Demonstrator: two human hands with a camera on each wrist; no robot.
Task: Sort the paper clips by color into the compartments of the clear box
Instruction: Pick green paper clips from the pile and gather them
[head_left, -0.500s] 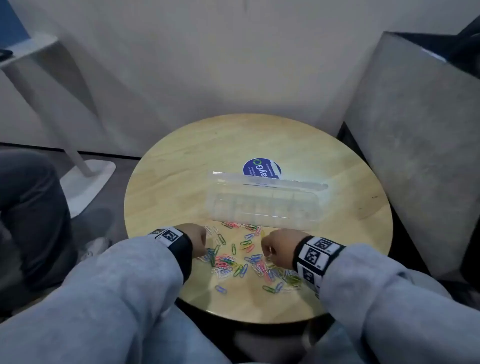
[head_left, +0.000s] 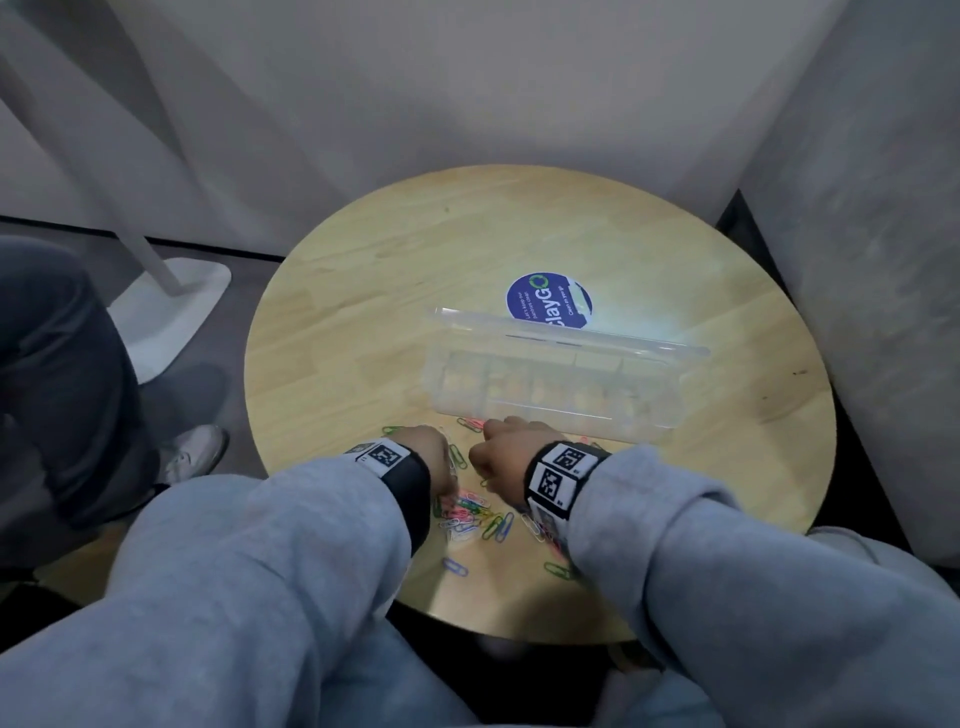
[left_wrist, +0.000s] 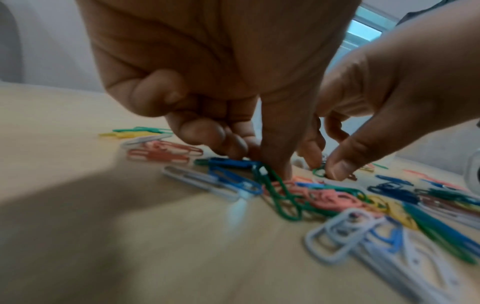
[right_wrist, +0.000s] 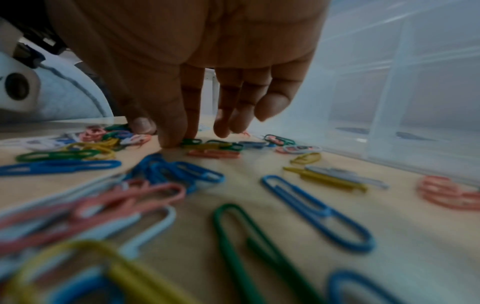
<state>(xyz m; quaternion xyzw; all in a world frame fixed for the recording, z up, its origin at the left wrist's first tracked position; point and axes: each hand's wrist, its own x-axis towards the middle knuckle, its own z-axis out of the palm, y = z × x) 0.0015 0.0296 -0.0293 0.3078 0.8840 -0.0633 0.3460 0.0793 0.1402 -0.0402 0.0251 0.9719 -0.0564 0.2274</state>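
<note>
left grip (left_wrist: 262, 131): fingers curled down, thumb tip on a green clip (left_wrist: 279, 195); hold unclear
right grip (right_wrist: 197, 102): thumb and finger pinching a green clip (right_wrist: 191, 141) flat on counter (head_left: 363, 322)
clips (head_left: 475, 512): mixed pile, near edge
box (head_left: 561, 387): open, just behind; compartments look empty
progress: barely started, all sorting left

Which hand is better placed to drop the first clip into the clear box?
Right hand, probably: it sits beside the clear box, fingertips on a green clip. The left hand is farther away.
</note>
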